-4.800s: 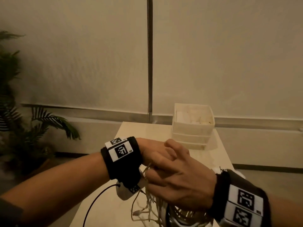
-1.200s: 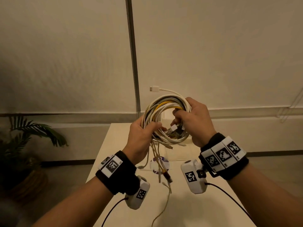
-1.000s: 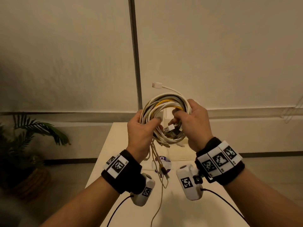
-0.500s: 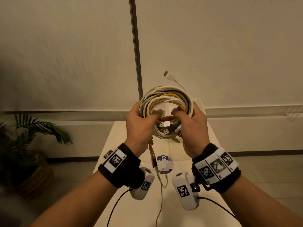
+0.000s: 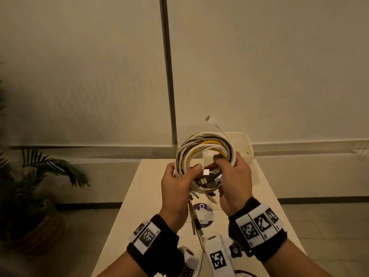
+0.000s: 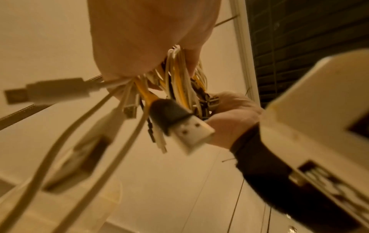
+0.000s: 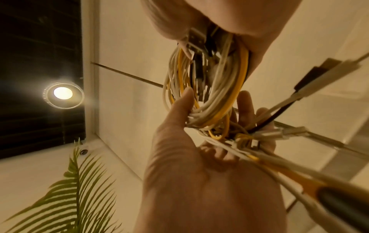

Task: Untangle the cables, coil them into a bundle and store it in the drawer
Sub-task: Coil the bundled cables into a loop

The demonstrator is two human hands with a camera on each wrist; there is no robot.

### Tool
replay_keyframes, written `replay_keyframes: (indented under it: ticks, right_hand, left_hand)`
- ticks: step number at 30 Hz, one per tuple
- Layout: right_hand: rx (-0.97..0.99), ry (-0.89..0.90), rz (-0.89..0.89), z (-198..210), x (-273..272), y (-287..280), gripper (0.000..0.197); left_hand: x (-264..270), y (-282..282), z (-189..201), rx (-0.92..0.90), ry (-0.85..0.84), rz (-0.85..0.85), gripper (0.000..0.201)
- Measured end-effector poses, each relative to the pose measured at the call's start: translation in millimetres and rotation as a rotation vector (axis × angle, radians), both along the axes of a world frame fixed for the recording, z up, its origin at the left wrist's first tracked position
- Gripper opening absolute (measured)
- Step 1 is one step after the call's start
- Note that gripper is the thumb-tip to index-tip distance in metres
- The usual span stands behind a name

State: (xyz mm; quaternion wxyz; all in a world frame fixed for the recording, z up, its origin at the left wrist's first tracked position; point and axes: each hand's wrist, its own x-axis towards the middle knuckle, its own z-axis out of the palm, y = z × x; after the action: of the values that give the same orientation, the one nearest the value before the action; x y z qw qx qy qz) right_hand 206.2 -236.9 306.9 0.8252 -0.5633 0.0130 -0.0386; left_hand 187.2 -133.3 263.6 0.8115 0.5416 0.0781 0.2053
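Note:
A coil of white, yellow and dark cables (image 5: 201,148) is held upright in the air above the table. My left hand (image 5: 177,182) grips its left side, thumb across the strands. My right hand (image 5: 233,176) grips its right side, fingers curled into the ring. One white plug end (image 5: 211,120) sticks up above the coil. Several plug ends (image 5: 196,218) dangle below the left hand. In the left wrist view a black-and-white plug (image 6: 179,124) hangs close to the lens. In the right wrist view the cable loop (image 7: 209,88) runs between both hands. The white drawer unit (image 5: 246,145) stands behind the coil.
The cream table (image 5: 139,212) stretches ahead with a round purple sticker (image 5: 203,215) near its middle. A potted palm (image 5: 40,176) stands on the floor to the left. A dark vertical pole (image 5: 168,76) runs up the wall behind.
Both hands have lowered the coil a little and shifted their grip on its lower part; the free white plug end now points up to the right of the coil.

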Motion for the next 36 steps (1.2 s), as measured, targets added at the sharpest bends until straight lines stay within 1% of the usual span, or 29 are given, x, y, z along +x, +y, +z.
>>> replay_keyframes:
  ticks: [3,5,7,10,13,15,18,20,22,25,28,31,34,36]
  right_hand:
    - [0.063,0.013,0.024,-2,-2,3,0.014]
    - [0.111,0.026,0.063,-2,-4,5,0.016]
    - [0.162,0.069,0.117,-1,-7,5,0.016]
    - [0.226,0.136,0.201,4,-11,6,0.011]
    - [0.223,0.129,0.248,15,-15,7,0.009]
    - [0.254,0.122,0.26,19,-17,11,0.008]
    - [0.306,0.207,0.287,19,-24,20,0.014]
    - [0.295,0.249,0.318,14,-32,23,0.022]
    - [0.271,0.261,0.334,7,-37,22,0.022]
    - [0.154,0.281,0.312,-2,-34,18,0.025]
    - [-0.02,0.291,0.234,-8,-28,21,0.041]
    - [-0.065,0.298,0.221,-15,-28,23,0.048]
    - [-0.06,0.289,0.231,-19,-29,18,0.035]
    - [-0.081,0.28,0.252,-18,-26,13,0.028]
  left_hand:
    - [-3,1,-1,0.035,-0.051,0.049,0.038]
    - [-8,-1,1,0.043,-0.123,0.076,0.05]
    - [-13,-2,2,0.042,-0.204,0.082,0.058]
    - [-13,4,6,0.157,-0.325,0.155,0.056]
    - [-11,14,18,0.271,-0.438,0.23,0.051]
    - [-9,18,24,0.283,-0.484,0.266,0.052]
    - [-10,15,28,0.182,-0.488,0.268,0.047]
    - [-12,15,28,0.115,-0.481,0.237,0.038]
    - [-13,15,27,0.073,-0.476,0.199,0.032]
    - [-15,13,22,0.065,-0.44,0.202,0.033]
    - [-12,13,16,0.061,-0.389,0.225,0.032]
    - [-11,14,12,0.055,-0.356,0.21,0.03]
    - [-15,14,12,0.14,-0.372,0.222,0.035]
    - [-17,14,10,0.214,-0.388,0.243,0.033]
